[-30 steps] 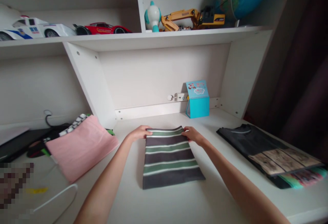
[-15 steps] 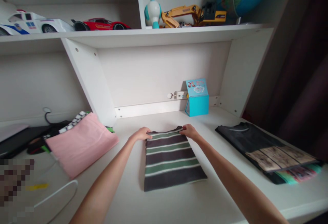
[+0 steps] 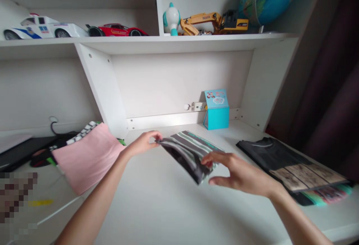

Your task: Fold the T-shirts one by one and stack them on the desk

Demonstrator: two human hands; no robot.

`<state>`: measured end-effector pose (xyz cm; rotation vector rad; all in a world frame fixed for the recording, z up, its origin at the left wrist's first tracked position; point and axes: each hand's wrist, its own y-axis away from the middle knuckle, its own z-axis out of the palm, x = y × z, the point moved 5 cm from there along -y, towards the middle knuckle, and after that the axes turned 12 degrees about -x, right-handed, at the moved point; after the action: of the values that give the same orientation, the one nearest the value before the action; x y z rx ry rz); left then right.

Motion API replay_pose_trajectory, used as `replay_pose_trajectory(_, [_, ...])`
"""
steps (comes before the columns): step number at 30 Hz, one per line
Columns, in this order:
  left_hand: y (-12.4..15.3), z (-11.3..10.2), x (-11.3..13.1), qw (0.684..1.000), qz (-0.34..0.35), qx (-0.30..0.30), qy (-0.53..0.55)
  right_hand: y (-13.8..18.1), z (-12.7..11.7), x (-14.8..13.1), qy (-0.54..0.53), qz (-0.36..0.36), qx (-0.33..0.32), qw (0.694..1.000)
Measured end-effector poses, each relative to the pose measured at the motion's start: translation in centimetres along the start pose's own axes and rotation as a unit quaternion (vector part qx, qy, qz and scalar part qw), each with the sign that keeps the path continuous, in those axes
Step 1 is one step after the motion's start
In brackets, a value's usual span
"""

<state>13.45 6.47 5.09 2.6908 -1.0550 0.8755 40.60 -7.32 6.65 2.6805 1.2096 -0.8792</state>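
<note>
A folded garment with dark, green and white stripes [image 3: 187, 143] is tilted above the white desk, its open fold facing me. My left hand [image 3: 144, 143] pinches its left corner between thumb and fingers. My right hand [image 3: 242, 172] is at the garment's right end, thumb spread well away from the fingers. Its fingertips overlap the cloth, and whether they press on it I cannot tell.
Pink folded cloth [image 3: 86, 155] lies on the left. On the right is a stack topped by a dark folded shirt [image 3: 260, 153]. A blue desk calendar [image 3: 217, 116] stands at the back, beneath a shelf [image 3: 196, 43] holding a toy excavator [image 3: 215, 22] and a globe [image 3: 269, 0].
The striped garment has gone from lying flat to being turned and tilted. My right hand has left its far corner and come nearer, fingers opened. My left hand keeps a corner.
</note>
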Motion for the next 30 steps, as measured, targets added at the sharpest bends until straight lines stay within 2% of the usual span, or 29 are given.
replay_pose_trajectory(1, [0.3, 1.2, -0.5, 0.998, -0.037, -0.045, -0.023, 0.2, 1.0, 0.5, -0.024, 0.010, -0.052, 0.998])
replay_pose_trajectory(2, [0.6, 2.5, -0.6, 0.994, -0.067, -0.071, -0.048, 0.2, 1.7, 1.5, -0.037, 0.026, -0.072, 0.996])
replay_pose_trajectory(4, [1.0, 5.2, 0.9, 0.991, -0.071, -0.070, -0.091, -0.4, 2.6, 4.4, -0.019, 0.068, -0.055, 0.996])
replay_pose_trajectory(6, [1.2, 8.7, 4.5, 0.993, 0.012, -0.066, -0.095, -1.5, 3.6, 7.8, 0.025, 0.103, -0.033, 0.994])
replay_pose_trajectory(8, [1.5, 12.7, 8.2, 0.984, 0.085, -0.121, -0.096, -2.4, 4.8, 10.7, 0.056, 0.122, -0.037, 0.990])
replay_pose_trajectory(10, [1.9, 15.8, 10.4, 0.971, 0.120, -0.176, -0.112, -2.6, 5.9, 12.7, 0.070, 0.141, -0.041, 0.987])
replay_pose_trajectory(11, [2.0, 16.7, 10.8, 0.967, 0.124, -0.188, -0.118, -2.3, 6.3, 13.2, 0.078, 0.154, -0.038, 0.984])
replay_pose_trajectory(14, [1.7, 16.5, 9.0, 0.976, 0.087, -0.158, -0.125, -0.5, 7.2, 12.5, 0.106, 0.199, -0.021, 0.974])
replay_pose_trajectory(18, [0.5, 13.8, 3.3, 0.985, -0.018, -0.086, -0.151, 2.1, 8.4, 9.3, 0.110, 0.217, -0.019, 0.970])
replay_pose_trajectory(21, [0.0, 13.2, -0.2, 0.983, -0.093, -0.083, -0.136, 2.6, 8.7, 9.0, 0.099, 0.198, 0.006, 0.975])
replay_pose_trajectory(24, [-0.1, 14.1, -0.9, 0.983, -0.129, -0.091, -0.097, 2.3, 8.2, 12.4, 0.148, 0.260, 0.054, 0.953])
replay_pose_trajectory(27, [-0.5, 15.8, 0.4, 0.982, -0.116, -0.124, -0.087, 1.8, 8.4, 16.8, 0.152, 0.313, 0.002, 0.937])
replay_pose_trajectory(30, [-1.2, 16.7, 1.4, 0.979, -0.120, -0.131, -0.104, 1.6, 8.0, 19.0, 0.140, 0.301, -0.028, 0.943])
